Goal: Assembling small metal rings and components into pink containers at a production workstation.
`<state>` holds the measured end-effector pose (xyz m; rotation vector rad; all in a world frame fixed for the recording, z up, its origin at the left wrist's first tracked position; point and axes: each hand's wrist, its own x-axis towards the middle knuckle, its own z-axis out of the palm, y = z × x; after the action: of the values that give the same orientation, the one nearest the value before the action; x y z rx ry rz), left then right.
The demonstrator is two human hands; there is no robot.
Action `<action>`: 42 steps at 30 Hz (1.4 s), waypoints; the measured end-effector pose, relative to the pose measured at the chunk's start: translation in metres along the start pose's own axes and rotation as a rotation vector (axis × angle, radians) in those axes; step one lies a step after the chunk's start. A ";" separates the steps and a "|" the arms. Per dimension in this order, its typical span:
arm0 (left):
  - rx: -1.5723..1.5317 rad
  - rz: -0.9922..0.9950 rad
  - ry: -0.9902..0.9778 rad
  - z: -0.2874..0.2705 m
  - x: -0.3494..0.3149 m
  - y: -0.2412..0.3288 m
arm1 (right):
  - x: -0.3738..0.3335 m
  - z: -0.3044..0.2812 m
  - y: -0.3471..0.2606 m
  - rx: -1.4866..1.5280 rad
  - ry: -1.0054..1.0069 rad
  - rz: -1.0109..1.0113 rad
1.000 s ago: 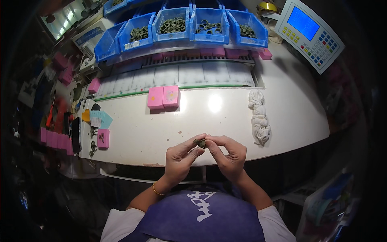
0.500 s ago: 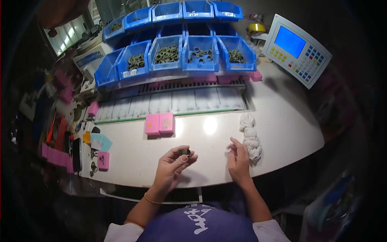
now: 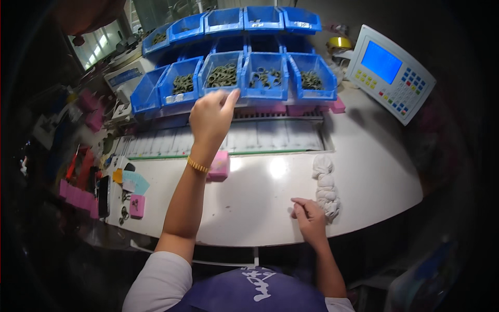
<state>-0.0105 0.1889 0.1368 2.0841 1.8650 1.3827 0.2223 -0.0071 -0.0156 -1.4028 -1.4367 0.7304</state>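
Raised at the front of the middle lower blue bin (image 3: pixel 215 89), my left hand (image 3: pixel 212 115) has its fingers curled forward, smeared by motion. Whatever they hold is hidden behind the hand. Dark green-grey ring-like parts (image 3: pixel 223 75) lie heaped in that bin. On the right side of the table, low over the white top, my right hand (image 3: pixel 311 221) is open, thumb and forefinger apart, holding nothing. Beside it lies a knotted white cloth strip (image 3: pixel 326 180). My left forearm partly covers the pink blocks (image 3: pixel 220 165) on the table.
Two tiers of blue bins (image 3: pixel 265 78) stand at the back. A tilted keypad console (image 3: pixel 390 75) is at the right. A white panel with a green edge (image 3: pixel 270 139) lies below the bins. At left are a small pink block (image 3: pixel 137 206), papers (image 3: pixel 134 182) and a phone (image 3: pixel 104 196).
My left hand, which held a dark ring-like part above the table, has moved forward and up to the bins. My right hand has shifted slightly toward me. The view has tilted a little.
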 end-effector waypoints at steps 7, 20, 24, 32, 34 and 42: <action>0.683 0.174 -0.120 0.023 -0.141 -0.098 | 0.012 0.008 -0.012 -0.062 -0.070 -0.085; -0.095 -0.036 -0.490 0.003 -0.169 -0.050 | -0.001 0.029 -0.021 -0.049 -0.073 -0.259; -0.495 -0.124 -0.378 -0.005 -0.207 -0.033 | -0.005 0.035 -0.054 0.074 -0.122 -0.286; -0.621 -0.116 -0.390 -0.005 -0.232 -0.019 | -0.006 0.037 -0.065 -0.137 -0.205 -0.425; -0.588 -0.100 -0.400 -0.004 -0.233 -0.023 | -0.006 0.036 -0.066 -0.157 -0.228 -0.417; -0.535 -0.112 -0.385 -0.005 -0.237 -0.025 | -0.022 0.058 -0.080 -0.343 -0.155 -0.364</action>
<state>-0.0080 0.0023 -0.0114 1.7823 1.2669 1.1781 0.1355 -0.0291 0.0310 -1.3005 -1.9452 0.3751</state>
